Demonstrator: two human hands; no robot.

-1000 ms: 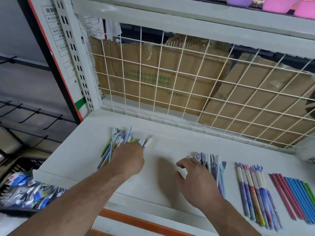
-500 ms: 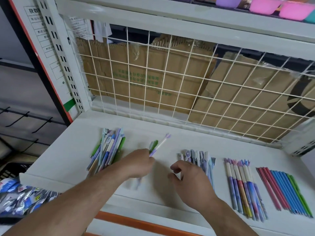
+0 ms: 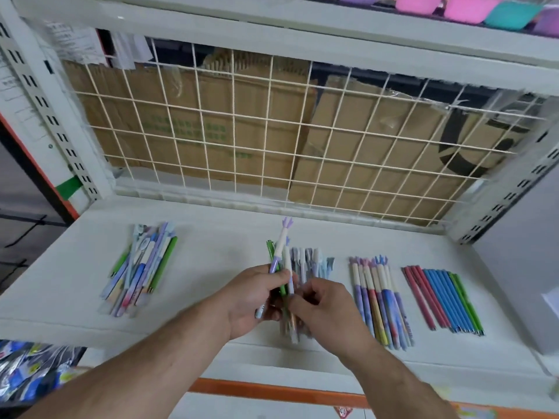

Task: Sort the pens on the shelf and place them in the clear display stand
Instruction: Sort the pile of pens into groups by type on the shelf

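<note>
Head view: white shelf (image 3: 211,234) with a wire-grid back panel (image 3: 272,131). Flattened cardboard boxes (image 3: 211,122) stand behind the grid.

Item 1: unsorted pile of pens (image 3: 140,267), left part of the shelf, mixed colours, lying crossed over one another.

Item 2: bundle of pens (image 3: 282,258), raised above the middle of the shelf, tops pointing away from the person. It includes 1 purple pen with a forked top, 1 green pen and 1 white-capped pen. The left hand (image 3: 254,297) has its grip closed round the bundle's lower half. The right hand (image 3: 326,309) meets the bundle from the right, grip narrow, fingertips pinching it low down; which pen they hold cannot be told.

Item 3: row of blue-grey capped pens (image 3: 317,261), on the shelf just behind the hands and partly hidden by them.

Item 4: row of purple-topped patterned pens (image 3: 381,300), right of the hands, laid parallel.

Item 5: row of slim pens (image 3: 441,297), furthest right, grouped red, blue, green, side by side.

Item 6: pink and teal containers (image 3: 465,7), on the shelf above.

Item 7: packeted goods (image 3: 27,367), below the shelf at lower left, blurred.
</note>
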